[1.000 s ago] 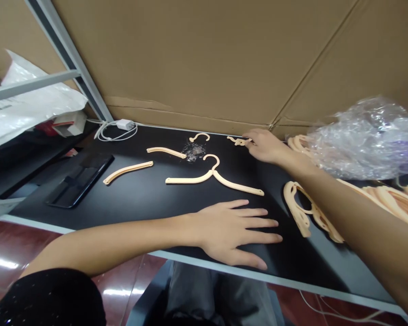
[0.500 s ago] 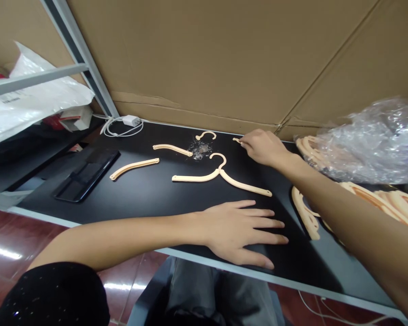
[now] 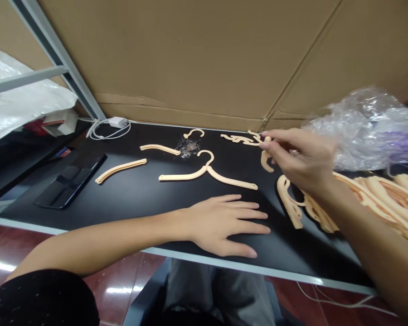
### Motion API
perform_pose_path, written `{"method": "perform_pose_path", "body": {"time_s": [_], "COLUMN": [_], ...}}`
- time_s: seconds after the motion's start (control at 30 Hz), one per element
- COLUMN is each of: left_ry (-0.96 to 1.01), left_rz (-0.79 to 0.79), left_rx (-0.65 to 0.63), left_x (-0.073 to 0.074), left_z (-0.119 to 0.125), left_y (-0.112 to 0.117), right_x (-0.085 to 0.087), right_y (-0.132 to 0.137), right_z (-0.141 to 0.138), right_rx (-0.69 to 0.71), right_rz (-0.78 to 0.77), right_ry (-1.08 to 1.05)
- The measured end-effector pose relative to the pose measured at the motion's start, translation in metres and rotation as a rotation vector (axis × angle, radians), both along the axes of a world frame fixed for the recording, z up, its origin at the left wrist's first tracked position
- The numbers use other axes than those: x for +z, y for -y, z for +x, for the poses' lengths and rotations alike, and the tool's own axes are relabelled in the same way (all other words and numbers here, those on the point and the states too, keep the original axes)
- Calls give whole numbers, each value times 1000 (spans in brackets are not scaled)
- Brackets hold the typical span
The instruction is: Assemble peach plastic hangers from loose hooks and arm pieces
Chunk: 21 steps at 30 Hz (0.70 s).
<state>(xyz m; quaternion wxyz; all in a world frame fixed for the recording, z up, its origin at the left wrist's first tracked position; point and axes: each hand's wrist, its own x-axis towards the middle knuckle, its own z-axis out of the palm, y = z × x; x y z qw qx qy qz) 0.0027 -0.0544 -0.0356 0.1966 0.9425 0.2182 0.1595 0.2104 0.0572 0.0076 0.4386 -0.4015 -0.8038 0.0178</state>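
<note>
My right hand (image 3: 299, 156) is raised over the table's right side, thumb and forefinger pinching the knobbed end of a cream hanger hook (image 3: 266, 162) that hangs down. My left hand (image 3: 221, 226) lies palm down near the front edge, fingers spread, holding nothing. In front of it is a cream folding hanger (image 3: 231, 178) with two arms and a hook joined at the middle. Two separate hanger arms (image 3: 121, 170) lie to the left. Another loose hook (image 3: 194, 132) rests at the back, and a small pile of hooks (image 3: 240, 139) sits left of my right hand.
A dark phone (image 3: 71, 181) lies at the left, with a white charger and cable (image 3: 117, 122) behind. Grey crumbs (image 3: 189, 147) dot the table. At the right are stacked hangers (image 3: 381, 199) and a clear plastic bag (image 3: 353, 127). Cardboard (image 3: 190, 54) lines the back.
My right hand has come up and back from the table's rear with a hook in its fingers, uncovering the hook pile. The view has shifted to the right. My left hand stays flat.
</note>
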Motion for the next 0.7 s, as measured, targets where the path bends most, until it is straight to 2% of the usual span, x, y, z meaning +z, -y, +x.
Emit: {"method": "perform_pose_path", "body": {"time_s": [0.13,0.23,0.37,0.5,0.6,0.7], "left_ry": [42,162,275,157,44,-50], "left_rz": [-42,15,212,393,396,365], "left_rx": [26,65,244,473,532,511], "left_x": [0,1,4,6,5,2], "left_z": [1,4,1,-3,4,15], "left_y": [-3,-5,-11,-28,-41,-48], "right_x": [-9,-10,-10,-13,-14,-15], "right_y": [10,7,1,3,8,11], "right_z": [5,8,10,7,3,3], "right_rx": [74,195,291,349,428,465], "right_rz": [-399,-587,-737,-892,-1001,-1017], "right_ry": [-281,-382,-472,-531,-479,-411]}}
